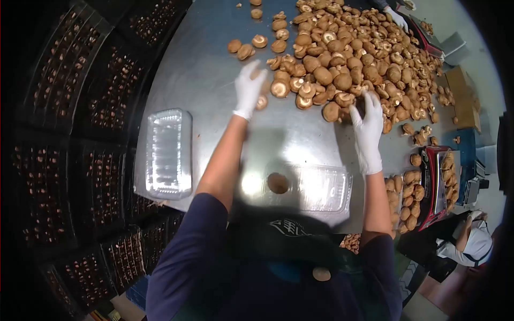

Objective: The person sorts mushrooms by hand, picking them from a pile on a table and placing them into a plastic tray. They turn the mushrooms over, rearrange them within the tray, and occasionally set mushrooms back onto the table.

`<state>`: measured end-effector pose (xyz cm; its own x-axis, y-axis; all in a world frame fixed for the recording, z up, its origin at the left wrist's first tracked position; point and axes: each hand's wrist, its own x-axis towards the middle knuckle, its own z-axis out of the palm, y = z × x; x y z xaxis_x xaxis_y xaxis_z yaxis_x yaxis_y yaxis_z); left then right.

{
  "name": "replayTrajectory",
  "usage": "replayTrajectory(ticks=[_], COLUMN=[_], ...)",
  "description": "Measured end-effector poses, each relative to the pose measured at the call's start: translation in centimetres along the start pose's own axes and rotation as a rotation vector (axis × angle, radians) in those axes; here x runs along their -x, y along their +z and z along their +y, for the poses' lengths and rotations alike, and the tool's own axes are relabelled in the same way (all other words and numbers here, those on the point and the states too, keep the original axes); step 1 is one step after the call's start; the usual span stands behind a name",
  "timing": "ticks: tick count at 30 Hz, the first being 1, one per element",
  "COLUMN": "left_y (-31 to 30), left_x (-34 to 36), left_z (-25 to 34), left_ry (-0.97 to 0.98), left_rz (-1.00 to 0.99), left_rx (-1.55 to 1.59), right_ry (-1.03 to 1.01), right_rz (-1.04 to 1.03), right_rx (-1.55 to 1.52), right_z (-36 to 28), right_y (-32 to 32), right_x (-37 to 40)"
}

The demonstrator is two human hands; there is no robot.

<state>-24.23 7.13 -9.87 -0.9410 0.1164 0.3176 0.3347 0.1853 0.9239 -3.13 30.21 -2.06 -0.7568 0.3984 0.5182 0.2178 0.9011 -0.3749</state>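
Observation:
My left hand (249, 90), in a white glove, is at the left edge of the mushroom pile. Its fingers are curled round a brown mushroom (261, 79), partly hidden and blurred. Just below that, a pale-stemmed mushroom (261, 102) lies by the wrist. Also gloved in white, my right hand (368, 128) reaches to the pile's near edge, thumb and fingers apart, fingertips touching mushrooms. A loose mushroom (331, 112) sits left of its thumb. In front of my body lies a clear plastic tray (326, 187), with a single mushroom (278, 183) at its left end.
A large heap of mushrooms (342, 59) covers the far side of the metal table (214, 96). Another clear tray (169, 155) lies left. Filled trays (411, 198) and a red scale (432, 187) stand right. Dark crates (43, 187) line the left. Another person's gloved hand (396, 18) is far right.

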Motion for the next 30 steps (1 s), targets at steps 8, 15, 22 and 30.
replayTrajectory(ticks=[8,15,22,30], left_y=[6.1,4.5,6.4,12.2], left_x=[4.6,8.5,0.2,-13.5], left_z=[4.8,7.3,4.5,3.0], left_ry=[0.204,0.272,0.234,0.098], left_rz=[-0.369,-0.491,-0.099,-0.486], left_rx=[-0.057,0.043,0.059,-0.434], right_ry=[-0.141,-0.173,-0.143,-0.26], right_rz=[-0.196,-0.243,-0.254,-0.037], right_rx=[0.318,-0.042,-0.084,-0.117], right_z=[0.4,-1.4,-1.3,-1.5], right_y=[3.7,2.5,1.9,0.7], right_x=[-4.0,4.2,4.5,-5.3])
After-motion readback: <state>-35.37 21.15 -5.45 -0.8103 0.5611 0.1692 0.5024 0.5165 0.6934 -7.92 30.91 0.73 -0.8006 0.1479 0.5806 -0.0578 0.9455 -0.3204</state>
